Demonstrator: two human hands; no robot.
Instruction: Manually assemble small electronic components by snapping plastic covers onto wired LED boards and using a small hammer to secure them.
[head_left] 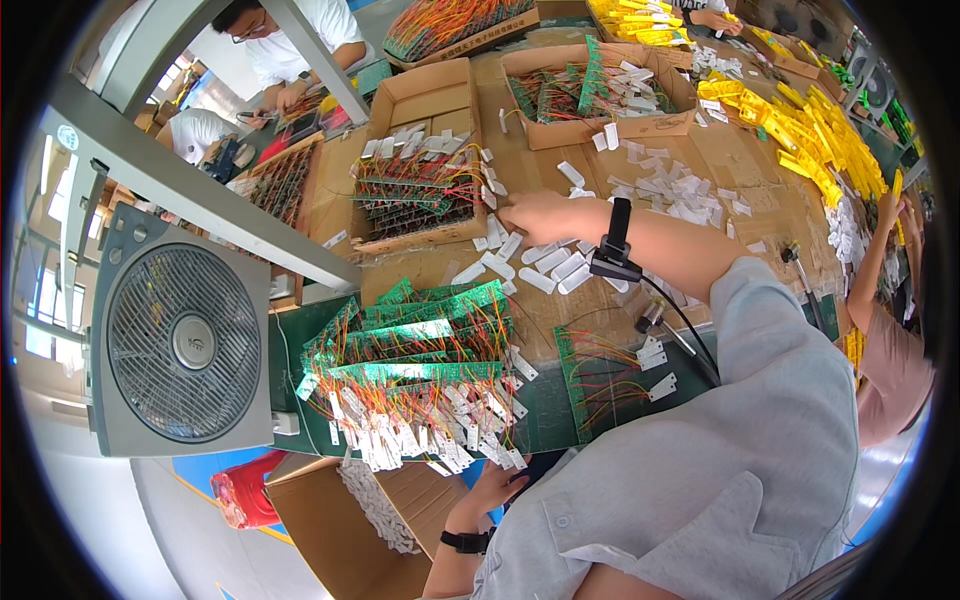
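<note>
My right hand (538,216) reaches across the table to the near right edge of a cardboard box (425,237). Its fingers are curled down beside small white plates; whatever lies between the fingertips is hidden. In that box lie stacked green circuit strips (405,190) with red and yellow wires and white end pieces. Loose white oval covers (552,260) lie beneath and beside this hand. My left hand (494,487) is low, below the table's front edge, its fingers loosely apart near dark cloth. Just above it, white end pieces (440,430) hang from a pile of wired green strips (420,335).
A grey box fan (185,340) stands at the left, beside a metal post (200,170). One wired strip (572,385) lies apart at the front. More boxes (610,130) and yellow parts (800,140) fill the far side. An open carton (330,535) sits below. Other people (290,50) work nearby.
</note>
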